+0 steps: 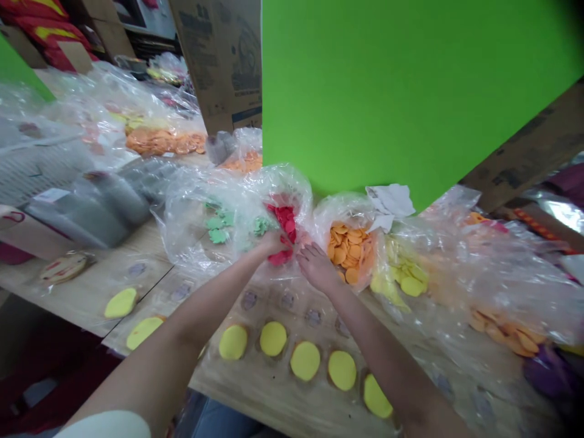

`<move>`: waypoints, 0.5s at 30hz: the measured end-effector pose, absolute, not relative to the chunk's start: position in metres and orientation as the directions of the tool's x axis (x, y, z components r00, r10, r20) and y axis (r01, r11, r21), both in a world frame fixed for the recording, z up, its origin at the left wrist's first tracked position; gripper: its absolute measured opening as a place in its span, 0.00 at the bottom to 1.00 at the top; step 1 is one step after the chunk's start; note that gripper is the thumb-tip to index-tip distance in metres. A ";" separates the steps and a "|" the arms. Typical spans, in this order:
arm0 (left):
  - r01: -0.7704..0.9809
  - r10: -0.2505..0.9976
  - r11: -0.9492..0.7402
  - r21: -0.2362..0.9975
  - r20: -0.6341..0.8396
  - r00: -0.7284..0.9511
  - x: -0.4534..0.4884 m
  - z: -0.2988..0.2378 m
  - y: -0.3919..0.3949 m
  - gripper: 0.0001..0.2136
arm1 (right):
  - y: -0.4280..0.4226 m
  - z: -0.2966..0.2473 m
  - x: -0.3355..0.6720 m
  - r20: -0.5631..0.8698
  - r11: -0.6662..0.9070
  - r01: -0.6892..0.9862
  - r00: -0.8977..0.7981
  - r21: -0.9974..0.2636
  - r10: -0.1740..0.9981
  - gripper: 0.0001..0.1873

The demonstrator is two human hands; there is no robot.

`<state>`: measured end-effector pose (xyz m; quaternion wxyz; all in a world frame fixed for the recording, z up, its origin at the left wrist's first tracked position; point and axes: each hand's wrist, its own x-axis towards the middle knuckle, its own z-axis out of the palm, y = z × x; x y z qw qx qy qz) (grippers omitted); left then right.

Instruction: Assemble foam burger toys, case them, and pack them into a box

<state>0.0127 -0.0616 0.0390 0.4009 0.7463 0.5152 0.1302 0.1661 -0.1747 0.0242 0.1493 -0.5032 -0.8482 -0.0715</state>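
Note:
My left hand [275,241] is at the mouth of a clear plastic bag [292,176], its fingers curled on thin red cut-out pieces [285,220]. Some red shows just below that hand, and its fingertips are partly hidden. Beside it, my right hand [314,264] lies against the bag's right edge with its fingers stretched out. Mint-green leaf-like cut-outs [219,224] are in the clear bag to the left. Orange discs [350,249] fill another open bag on the right. Yellow discs [305,361] lie in a row on the table in front of me, on small clear packets.
A large bright green board [387,91] stands behind the bags, beside a cardboard box [223,61]. More yellow pieces [410,277] sit in a bag at right. Stacked clear packaging [86,207] is at left. The wooden table's [255,401] front edge is near me.

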 end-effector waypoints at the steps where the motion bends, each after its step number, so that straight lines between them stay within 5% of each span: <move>1: 0.615 0.893 -0.097 0.783 -0.205 0.401 0.002 0.046 -0.063 0.13 | -0.179 0.027 0.164 0.372 0.476 0.872 -0.406 -0.118 0.835 0.12; 4: 0.398 0.918 0.058 0.916 -0.206 0.340 -0.027 0.067 -0.081 0.16 | -0.196 0.038 0.149 0.447 0.337 0.754 -0.065 -0.563 0.892 0.13; 7: 0.208 0.892 0.157 0.965 -0.229 0.389 -0.036 0.079 -0.123 0.18 | -0.217 0.050 0.129 0.265 0.170 0.368 0.224 -0.914 0.938 0.18; 9: 0.036 0.839 0.293 0.955 -0.275 0.469 -0.029 0.078 -0.160 0.18 | -0.234 0.057 0.121 0.215 0.138 0.280 0.265 -0.950 0.940 0.19; 12: -0.225 0.679 0.612 0.759 -0.357 0.642 -0.009 0.067 -0.214 0.14 | -0.270 0.063 0.123 0.331 0.146 0.486 0.320 -0.862 0.888 0.14; 15: -0.213 0.494 0.795 0.569 -0.403 0.770 0.009 0.058 -0.254 0.14 | -0.317 0.060 0.143 0.403 0.091 0.593 0.419 -0.800 0.813 0.11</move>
